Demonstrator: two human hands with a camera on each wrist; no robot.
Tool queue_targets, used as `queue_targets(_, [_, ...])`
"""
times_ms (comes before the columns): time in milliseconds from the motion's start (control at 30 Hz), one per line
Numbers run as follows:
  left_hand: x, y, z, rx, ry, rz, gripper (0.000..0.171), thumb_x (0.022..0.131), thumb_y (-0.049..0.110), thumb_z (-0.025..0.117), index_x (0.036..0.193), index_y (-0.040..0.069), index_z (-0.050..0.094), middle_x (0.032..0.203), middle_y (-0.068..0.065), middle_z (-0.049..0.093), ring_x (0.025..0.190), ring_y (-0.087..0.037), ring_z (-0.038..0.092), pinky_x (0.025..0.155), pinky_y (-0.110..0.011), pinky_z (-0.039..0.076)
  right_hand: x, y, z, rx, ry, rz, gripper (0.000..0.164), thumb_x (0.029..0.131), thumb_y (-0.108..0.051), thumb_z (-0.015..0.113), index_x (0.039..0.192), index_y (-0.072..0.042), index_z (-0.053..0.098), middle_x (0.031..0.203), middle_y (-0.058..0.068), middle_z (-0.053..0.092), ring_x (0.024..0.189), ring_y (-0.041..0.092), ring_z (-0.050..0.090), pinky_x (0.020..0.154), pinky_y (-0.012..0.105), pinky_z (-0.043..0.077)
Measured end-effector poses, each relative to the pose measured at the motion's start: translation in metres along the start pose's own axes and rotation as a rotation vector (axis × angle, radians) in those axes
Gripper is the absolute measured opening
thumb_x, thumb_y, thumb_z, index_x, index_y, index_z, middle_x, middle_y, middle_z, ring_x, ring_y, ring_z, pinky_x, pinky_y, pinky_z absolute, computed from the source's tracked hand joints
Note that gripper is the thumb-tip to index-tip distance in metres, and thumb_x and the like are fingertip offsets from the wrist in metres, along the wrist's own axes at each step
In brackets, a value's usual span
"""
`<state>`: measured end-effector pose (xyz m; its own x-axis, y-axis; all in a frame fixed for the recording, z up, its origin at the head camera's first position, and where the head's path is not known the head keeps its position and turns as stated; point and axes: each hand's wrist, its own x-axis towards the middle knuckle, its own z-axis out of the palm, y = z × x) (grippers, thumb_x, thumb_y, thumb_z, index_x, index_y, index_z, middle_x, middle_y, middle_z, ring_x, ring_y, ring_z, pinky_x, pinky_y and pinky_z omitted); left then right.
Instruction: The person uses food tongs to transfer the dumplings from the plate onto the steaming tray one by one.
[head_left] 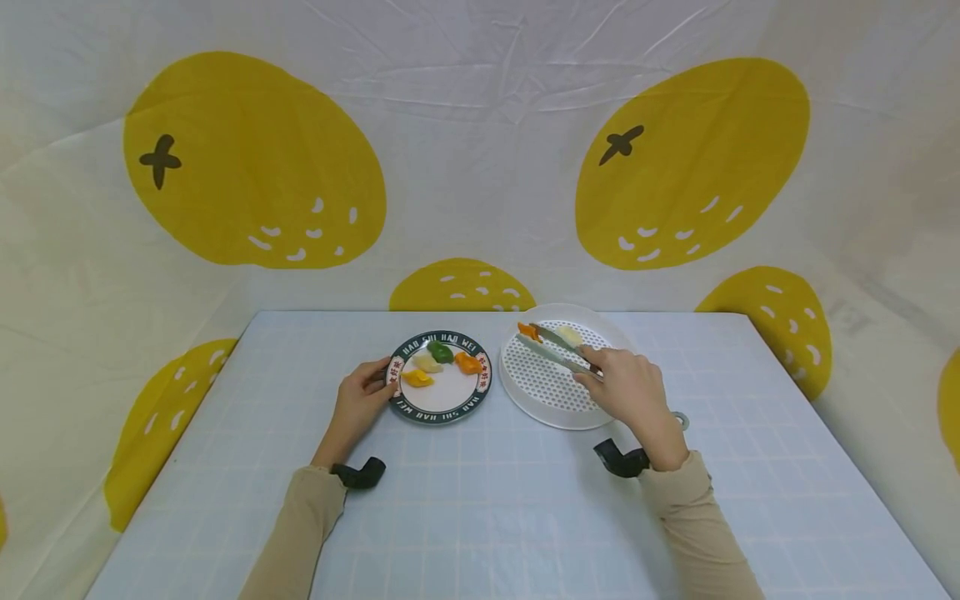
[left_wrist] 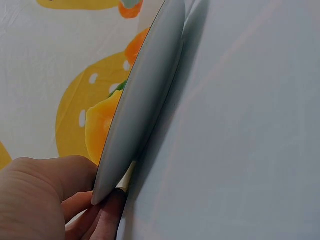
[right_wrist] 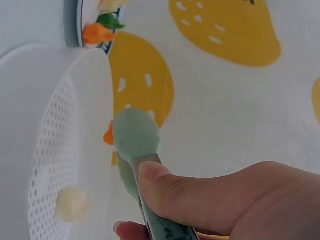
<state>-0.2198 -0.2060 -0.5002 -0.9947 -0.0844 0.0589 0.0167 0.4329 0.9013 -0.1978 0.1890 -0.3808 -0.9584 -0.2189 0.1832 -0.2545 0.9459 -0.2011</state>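
Observation:
My left hand (head_left: 360,406) grips the left rim of a round plate (head_left: 453,393), thumb on top and fingers beneath in the left wrist view. On the plate lie yellow (head_left: 417,378), cream (head_left: 427,362), green (head_left: 440,352) and orange (head_left: 468,363) dumpling-like pieces. My right hand (head_left: 626,387) holds green-tipped tongs (right_wrist: 136,132). An orange piece (head_left: 528,332) is at the tongs' tips, over the left side of a white perforated steamer tray (head_left: 517,398); in the right wrist view the tips partly hide it. A cream piece (right_wrist: 73,205) rests on the tray's holed floor.
The plate and tray stand side by side near the back edge of a table with a pale blue checked cloth (head_left: 465,508). Behind them hangs a white curtain (head_left: 480,183) printed with yellow fruit. Dark bands with mounts (head_left: 622,460) sit on both wrists.

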Motion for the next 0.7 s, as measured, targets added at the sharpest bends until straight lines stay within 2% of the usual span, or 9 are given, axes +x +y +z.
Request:
queue_targets(433, [0.0,0.0,-0.001,-0.004,-0.003,0.0,0.052,0.094,0.009,0.068,0.143,0.006,0.052,0.135,-0.014,0.055,0.121,-0.028,0.055,0.1,-0.036,0.051,0.007,0.029,0.004,0.036,-0.133,0.067,0.048,0.086,-0.026,0.077,0.126,-0.001,0.067,0.098,0.016,0.071,0.065,0.025,0.049,0.047,0.03,0.039])
queue_targets(700, [0.0,0.0,-0.001,-0.003,-0.001,-0.005,0.052,0.094,0.009,0.068,0.143,0.007,0.052,0.135,-0.014,0.055,0.121,-0.028,0.055,0.101,-0.037,0.051,0.008,0.032,0.007,0.032,-0.181,0.08,0.047,0.086,-0.027,0.077,0.126,-0.002,0.068,0.095,0.013,0.07,0.066,0.024,0.05,0.048,0.03,0.039])
